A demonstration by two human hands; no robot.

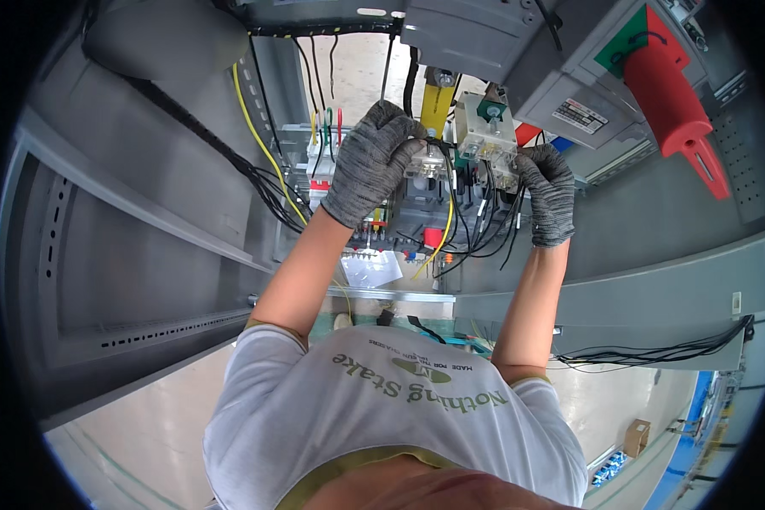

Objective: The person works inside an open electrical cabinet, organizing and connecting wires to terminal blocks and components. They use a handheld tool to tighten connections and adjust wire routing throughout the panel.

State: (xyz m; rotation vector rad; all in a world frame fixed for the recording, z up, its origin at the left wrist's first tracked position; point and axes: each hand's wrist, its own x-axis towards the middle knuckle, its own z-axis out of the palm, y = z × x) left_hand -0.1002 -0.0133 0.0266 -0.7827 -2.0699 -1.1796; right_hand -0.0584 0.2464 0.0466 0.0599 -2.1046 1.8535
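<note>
My left hand (370, 161), in a grey knit glove, reaches into a metal cabinet. Its thumb and fingers are pinched together beside a clear-covered terminal block (429, 161) below a yellow busbar (436, 104). What lies between those fingertips is hidden. My right hand (547, 195), gloved alike, has its fingers curled at the right edge of a second block (488, 127) with a clear cover and a green bar on top. Whatever it grips there is too small to tell. Black wires (484, 217) and a yellow-green wire (448, 223) hang down between both hands.
A big red rotary handle (667, 98) juts out at the upper right. Small breakers (321, 174) sit left of my left hand. A black wire bundle (229, 151) runs along the left wall. A metal rail (391, 296) crosses in front of my body.
</note>
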